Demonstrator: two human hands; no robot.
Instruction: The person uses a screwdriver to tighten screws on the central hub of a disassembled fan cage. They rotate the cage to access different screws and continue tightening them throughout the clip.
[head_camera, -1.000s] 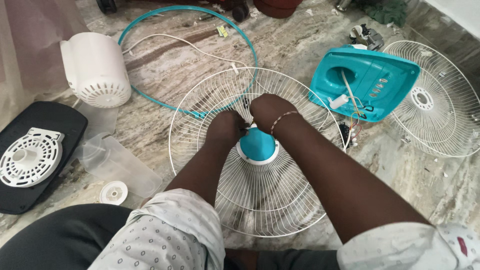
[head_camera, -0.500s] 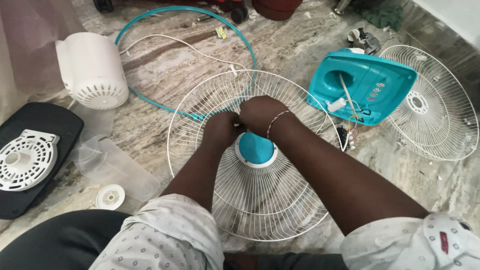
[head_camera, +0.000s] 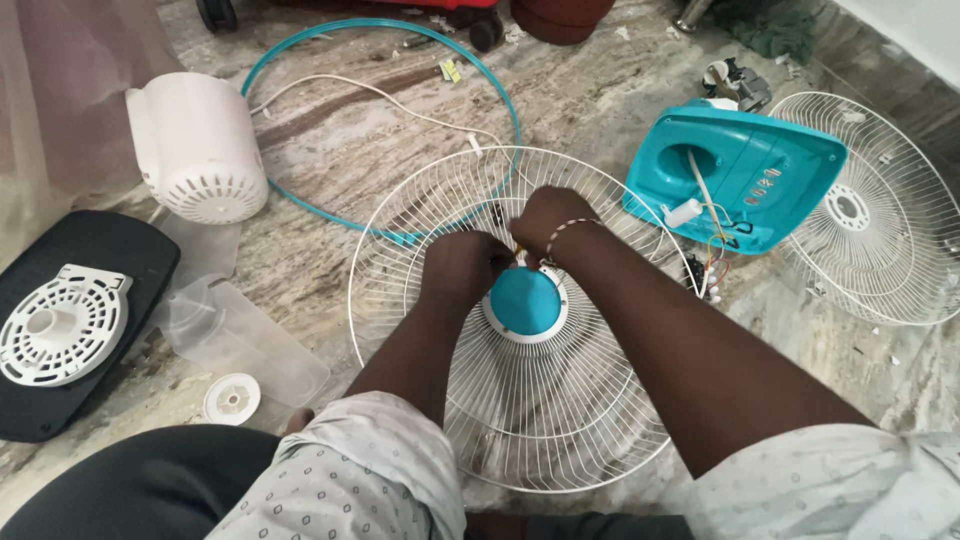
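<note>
A white wire fan cage (head_camera: 530, 400) was laid flat on the stone floor (head_camera: 350, 160) in the middle of the frame, with a round teal cap (head_camera: 526, 302) at its centre. Both hands were pressed together just above that cap. The left hand (head_camera: 465, 265) was curled over the wires, and the right hand (head_camera: 545, 220), with a bead band on its wrist, was bent down beside it. The fingers of both hands were tucked under, so it could not be told what was pinched or how far they were spread.

A clear plastic tub (head_camera: 240, 335) was seen at the lower left; it looked bare inside. A small white round cap (head_camera: 232, 398) was set next to it. A black tray (head_camera: 90, 320) at the left edge was topped by a white round grille plate (head_camera: 62, 325). A white motor cover (head_camera: 197, 145) was placed at the upper left, touching a teal ring (head_camera: 400, 30). A small yellow tag (head_camera: 450, 70) was seen on the floor inside that ring.

At the upper right, a teal fan base (head_camera: 750, 175) with loose wires was propped beside a second white cage (head_camera: 880, 215). Open floor was left between the ring and the middle cage.
</note>
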